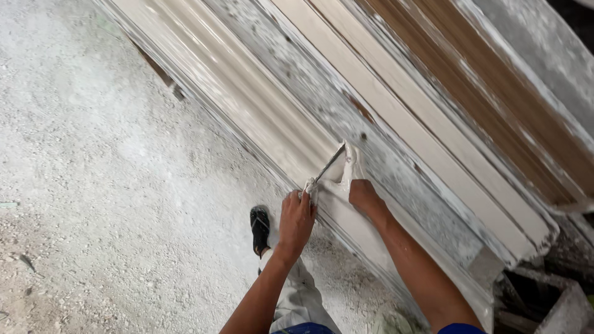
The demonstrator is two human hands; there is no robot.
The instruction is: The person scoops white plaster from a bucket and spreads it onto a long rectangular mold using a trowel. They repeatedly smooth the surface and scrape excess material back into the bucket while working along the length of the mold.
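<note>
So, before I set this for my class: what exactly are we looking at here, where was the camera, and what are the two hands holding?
There is no machine here. The single picture comes from a camera worn on a person's head, looking down at their own bare arms. The left hand grips a thin metal blade tool caked with white paste; it looks like a putty knife. The right hand rests on a long moulded panel and seems to hold a lump of white paste at the blade's tip. The panel and other long wooden pieces lie slanted across the view, partly whitened, partly bare brown. Below is a dusty white floor, with the person's foot in a black sandal.
</note>
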